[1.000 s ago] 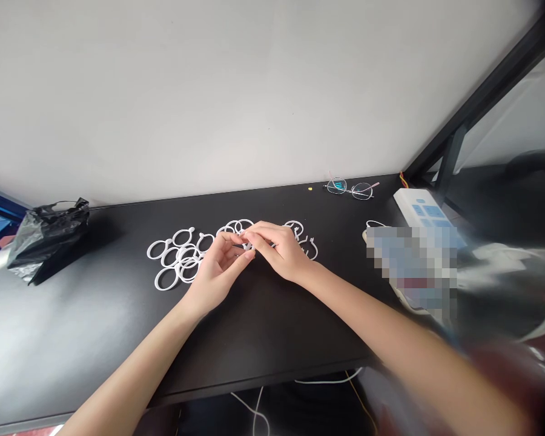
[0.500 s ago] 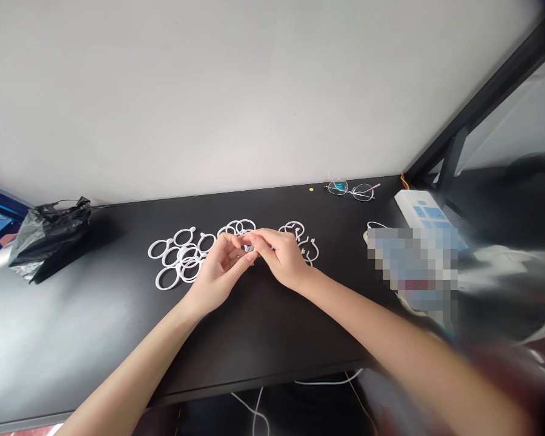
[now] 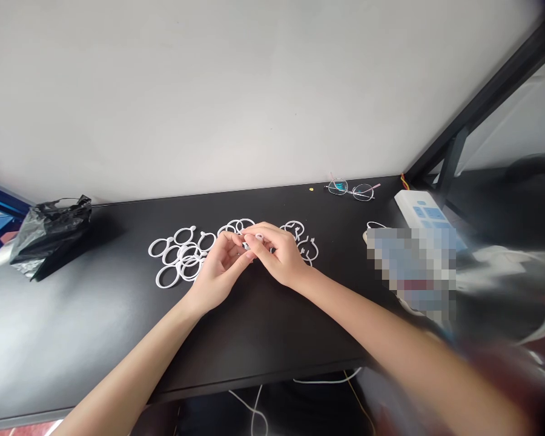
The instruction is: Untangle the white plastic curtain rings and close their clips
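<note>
My left hand [image 3: 220, 263] and my right hand [image 3: 279, 251] meet above the middle of the desk, fingertips bent together. Between them they pinch a white plastic ring [image 3: 259, 237], mostly hidden by the fingers, with only small white bits showing. Left of my hands lies a cluster of closed white rings [image 3: 168, 277], each with a small knob, several of them overlapping. More closed rings [image 3: 245, 225] rest just behind my fingers. On the right, partly covered by my right hand, are several white rings with gaps in them [image 3: 311, 248].
A black plastic bag [image 3: 49, 236] sits at the desk's left end. Eyeglasses [image 3: 363, 192] lie near the wall, beside a tiny yellow bit [image 3: 311, 189]. A white and blue box [image 3: 429, 209] stands at the right, behind a blurred-out patch. Cables hang below the desk's front edge.
My right fingers have shifted slightly around the held ring, and a small white part of it now shows between them. The rings on the desk stay put.
</note>
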The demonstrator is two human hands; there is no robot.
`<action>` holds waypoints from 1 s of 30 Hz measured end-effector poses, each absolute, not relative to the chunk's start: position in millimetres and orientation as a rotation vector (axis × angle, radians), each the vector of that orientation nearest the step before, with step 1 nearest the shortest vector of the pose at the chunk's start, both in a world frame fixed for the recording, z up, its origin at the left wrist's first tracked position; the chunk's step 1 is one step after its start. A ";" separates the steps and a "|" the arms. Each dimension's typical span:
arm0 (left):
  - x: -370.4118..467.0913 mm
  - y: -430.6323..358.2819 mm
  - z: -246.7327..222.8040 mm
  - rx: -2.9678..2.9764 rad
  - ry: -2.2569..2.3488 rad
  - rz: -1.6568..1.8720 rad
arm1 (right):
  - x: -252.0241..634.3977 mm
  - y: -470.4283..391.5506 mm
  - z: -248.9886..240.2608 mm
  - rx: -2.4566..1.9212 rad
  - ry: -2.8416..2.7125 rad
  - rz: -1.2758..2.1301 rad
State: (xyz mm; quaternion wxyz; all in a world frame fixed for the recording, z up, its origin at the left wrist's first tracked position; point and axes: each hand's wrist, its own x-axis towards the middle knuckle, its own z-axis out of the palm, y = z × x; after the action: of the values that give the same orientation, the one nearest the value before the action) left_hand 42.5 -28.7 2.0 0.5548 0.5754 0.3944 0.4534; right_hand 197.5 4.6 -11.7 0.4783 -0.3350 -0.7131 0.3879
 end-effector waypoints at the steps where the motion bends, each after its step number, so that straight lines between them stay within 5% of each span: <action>1: 42.3 -28.7 1.9 1.358 0.935 1.070 | 197.5 4.9 -12.2 -0.825 -1.739 0.964; 30: 47.4 -30.6 0.2 1.358 0.814 1.046 | 196.7 -0.4 -14.4 -0.809 -1.808 0.918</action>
State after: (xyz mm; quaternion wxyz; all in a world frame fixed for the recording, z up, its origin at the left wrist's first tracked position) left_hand 47.4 -30.6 0.2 0.5825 0.5817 0.3487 0.4480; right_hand 196.7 -0.4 -14.4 0.4613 -0.3288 -0.7348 0.3730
